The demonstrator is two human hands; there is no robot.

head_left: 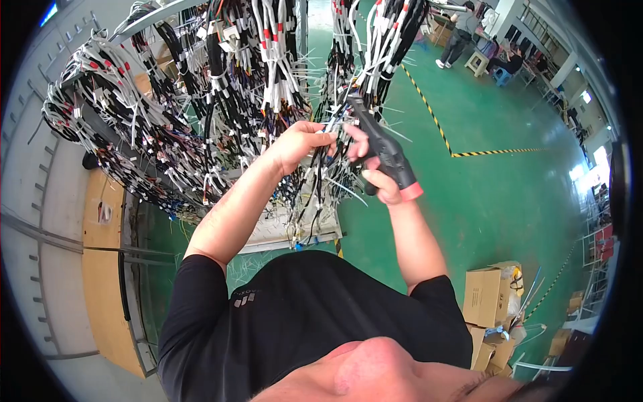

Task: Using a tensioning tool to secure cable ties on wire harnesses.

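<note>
Currently, a black tool (384,146) is being gripped in the right hand (379,179) beside the hanging cables (383,40). Its long axis is being held aslant, the nose being aimed forward and leftward, the red end (411,191) being turned toward the wrist. Cables are being pinched by the left hand (298,146).

Head-worn fisheye view looking down: black shirt (341,301) near, hanging cables (273,57) just beyond (mostly left), green floor (495,208) stretching far right.

Cable bundles (271,50) crowd the left hand (295,147) — free room lies right, over green floor (485,211).
</note>
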